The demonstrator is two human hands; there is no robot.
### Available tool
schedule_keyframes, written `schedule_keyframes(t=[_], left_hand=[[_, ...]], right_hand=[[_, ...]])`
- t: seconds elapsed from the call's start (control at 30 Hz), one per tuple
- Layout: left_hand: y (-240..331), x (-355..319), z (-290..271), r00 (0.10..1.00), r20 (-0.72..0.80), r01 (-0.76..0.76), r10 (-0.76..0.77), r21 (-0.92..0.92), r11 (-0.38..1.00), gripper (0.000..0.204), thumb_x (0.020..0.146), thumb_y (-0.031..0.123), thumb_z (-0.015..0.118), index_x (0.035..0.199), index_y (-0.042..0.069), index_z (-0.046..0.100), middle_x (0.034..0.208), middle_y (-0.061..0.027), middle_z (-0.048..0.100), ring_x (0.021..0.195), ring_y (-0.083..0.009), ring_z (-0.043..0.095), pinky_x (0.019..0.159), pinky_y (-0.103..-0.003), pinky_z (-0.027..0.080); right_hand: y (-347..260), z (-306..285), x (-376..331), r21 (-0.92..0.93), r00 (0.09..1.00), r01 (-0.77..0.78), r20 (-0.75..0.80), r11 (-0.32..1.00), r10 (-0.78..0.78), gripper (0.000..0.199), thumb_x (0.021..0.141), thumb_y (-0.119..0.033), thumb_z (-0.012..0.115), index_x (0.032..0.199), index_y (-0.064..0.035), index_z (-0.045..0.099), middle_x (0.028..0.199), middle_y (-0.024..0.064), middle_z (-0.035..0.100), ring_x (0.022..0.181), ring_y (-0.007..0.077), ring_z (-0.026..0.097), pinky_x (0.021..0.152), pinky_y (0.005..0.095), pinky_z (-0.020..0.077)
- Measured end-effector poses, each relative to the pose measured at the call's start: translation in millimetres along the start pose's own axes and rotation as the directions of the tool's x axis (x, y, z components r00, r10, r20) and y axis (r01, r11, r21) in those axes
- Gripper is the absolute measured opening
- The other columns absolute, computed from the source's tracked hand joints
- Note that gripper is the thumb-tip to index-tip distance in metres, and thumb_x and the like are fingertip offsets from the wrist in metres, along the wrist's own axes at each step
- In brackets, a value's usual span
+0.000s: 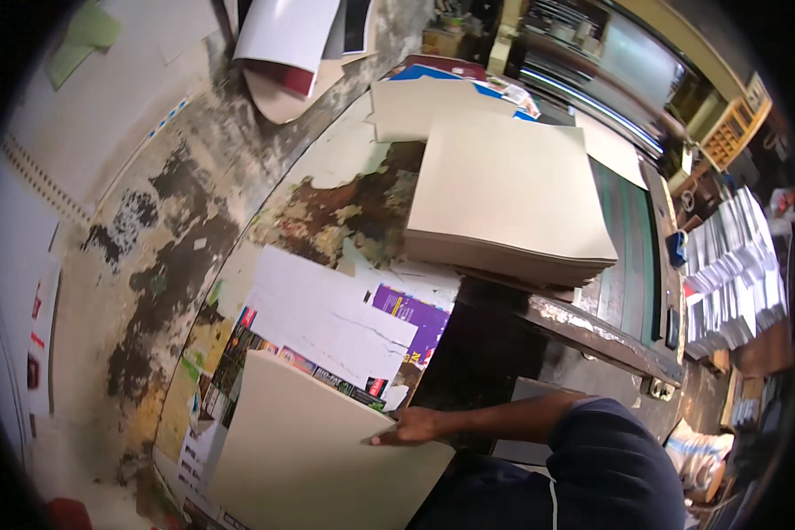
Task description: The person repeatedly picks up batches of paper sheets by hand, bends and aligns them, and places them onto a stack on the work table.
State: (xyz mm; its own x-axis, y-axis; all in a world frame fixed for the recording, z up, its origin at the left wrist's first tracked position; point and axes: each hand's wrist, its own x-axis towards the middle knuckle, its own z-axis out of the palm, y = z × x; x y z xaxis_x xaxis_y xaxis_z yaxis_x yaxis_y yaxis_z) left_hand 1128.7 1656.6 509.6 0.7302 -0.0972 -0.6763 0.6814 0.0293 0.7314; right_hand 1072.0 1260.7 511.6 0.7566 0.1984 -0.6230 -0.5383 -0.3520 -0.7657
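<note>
A large cream cardboard sheet [318, 450] lies at the near side, close to my body. It may be one sheet or a thin pile; its side does not show this clearly. My right hand [412, 426] is at its far right edge, a digit lying on the top face and the other fingers folded at the edge, gripping it. My left hand is out of view. Farther off, a thick stack of cream cardboard sheets [508, 185] rests on the worktop to the right, its layered front side facing me.
White paper [327, 309] and a purple printed sheet [406, 318] lie between sheet and stack. A stained wall [177, 212] borders the left. Beyond the stack is a machine [592, 106] with a green-striped bed [625, 247]. Bundled papers [735, 265] stand at far right.
</note>
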Motion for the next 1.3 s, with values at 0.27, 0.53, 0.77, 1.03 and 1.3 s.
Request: schedule_keyframes(t=[0.27, 0.53, 0.77, 1.03, 1.3], left_hand=[[44, -5, 98, 0.98, 0.15, -0.116, 0.132, -0.109, 0.987, 0.065, 0.097, 0.055, 0.04, 0.141, 0.007, 0.041, 0.136, -0.0109, 0.05, 0.124, -0.0285, 0.048, 0.101, -0.046, 0.042], [131, 26, 263, 0.835, 0.477, -0.23, 0.275, -0.151, 0.961, 0.065, 0.096, 0.055, 0.04, 0.14, 0.007, 0.042, 0.135, -0.0098, 0.051, 0.124, -0.0281, 0.048, 0.1, -0.045, 0.041], [224, 99, 535, 0.536, 0.827, -0.358, 0.171, 0.039, 0.933, 0.069, 0.093, 0.059, 0.045, 0.137, 0.006, 0.046, 0.13, -0.0104, 0.054, 0.118, -0.0256, 0.053, 0.1, -0.041, 0.043], [172, 206, 696, 0.648, 0.762, -0.495, -0.016, 0.437, 0.751, 0.072, 0.091, 0.06, 0.049, 0.137, 0.005, 0.047, 0.134, -0.0113, 0.053, 0.12, -0.026, 0.052, 0.104, -0.041, 0.041], [180, 196, 714, 0.672, 0.702, -0.375, -0.235, 0.597, 0.71, 0.088, 0.087, 0.063, 0.053, 0.147, 0.0, 0.037, 0.148, -0.0158, 0.043, 0.135, -0.0274, 0.041, 0.111, -0.04, 0.033]], right_hand=[[-39, -84, -124, 0.057, 0.941, -0.03, -0.336, 0.998, 0.048, 0.084, 0.084, -0.067, 0.058, 0.126, 0.0052, 0.057, 0.113, 0.0284, 0.063, 0.105, 0.0371, 0.063, 0.089, 0.0425, 0.0505], [-12, -151, -266, 0.289, 0.544, 0.29, -0.834, 0.912, 0.091, 0.071, 0.085, -0.059, 0.067, 0.12, 0.0033, 0.06, 0.1, 0.0158, 0.067, 0.091, 0.0224, 0.065, 0.078, 0.0361, 0.0518], [44, -276, -341, 0.3, 0.255, 0.423, -0.945, 0.855, 0.206, 0.069, 0.092, -0.063, 0.052, 0.093, 0.004, 0.065, 0.081, 0.0075, 0.064, 0.07, 0.0129, 0.059, 0.059, 0.0274, 0.0452], [168, -368, -312, 0.555, 0.301, 0.413, -0.831, 0.721, 0.467, 0.066, 0.094, -0.055, 0.053, 0.114, 0.0064, 0.064, 0.099, 0.0138, 0.066, 0.085, 0.0204, 0.064, 0.075, 0.0331, 0.051], [162, -369, -314, 0.651, 0.443, 0.483, -0.759, 0.586, 0.477, 0.064, 0.099, -0.051, 0.047, 0.127, 0.0062, 0.054, 0.111, 0.0177, 0.064, 0.095, 0.0211, 0.065, 0.082, 0.0327, 0.0521]])
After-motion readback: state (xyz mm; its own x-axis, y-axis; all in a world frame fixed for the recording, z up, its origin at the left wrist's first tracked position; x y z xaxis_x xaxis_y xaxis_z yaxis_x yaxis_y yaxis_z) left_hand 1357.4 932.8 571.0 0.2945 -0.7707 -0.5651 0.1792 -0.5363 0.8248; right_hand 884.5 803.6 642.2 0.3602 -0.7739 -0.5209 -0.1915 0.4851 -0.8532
